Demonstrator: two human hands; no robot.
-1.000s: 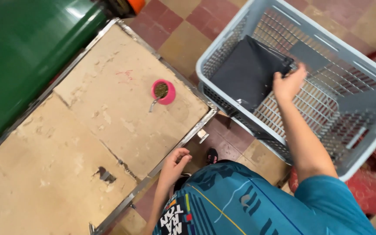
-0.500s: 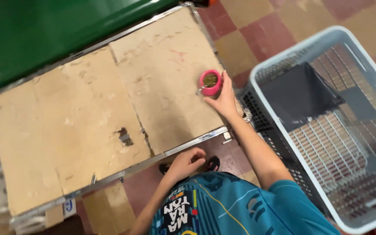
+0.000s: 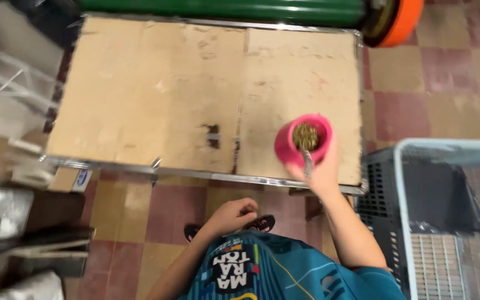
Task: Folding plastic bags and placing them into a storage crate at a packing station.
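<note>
I hold the pink cup (image 3: 302,140) in my right hand (image 3: 322,169), my fingers wrapped around its lower side from below, so the hand is closed on it. The cup is raised a little above the table (image 3: 156,94), near the table's front right corner, and it is filled with something green-brown and crumbly; a thin metal straw (image 3: 307,161) stands in it and leans toward me. I judge that I am in the step of lifting the cup off the table, and the next move calls for a level, slow carry, because the cup is open at the top and the filling could spill if I tilt it. My left hand (image 3: 233,214) is low by my body, below the front edge of the table, with the fingers curled in loosely; it holds nothing that I can see. To my right stands a pale laundry basket (image 3: 400,183), cut off by the picture's edge, with a dark thing inside that I cannot identify. My fingertips behind the cup are hidden, so I cannot tell how firm the grip is. Whether the cup's bottom is touching the table is also hard to say. The things at the left edge of the picture are blurred.
</note>
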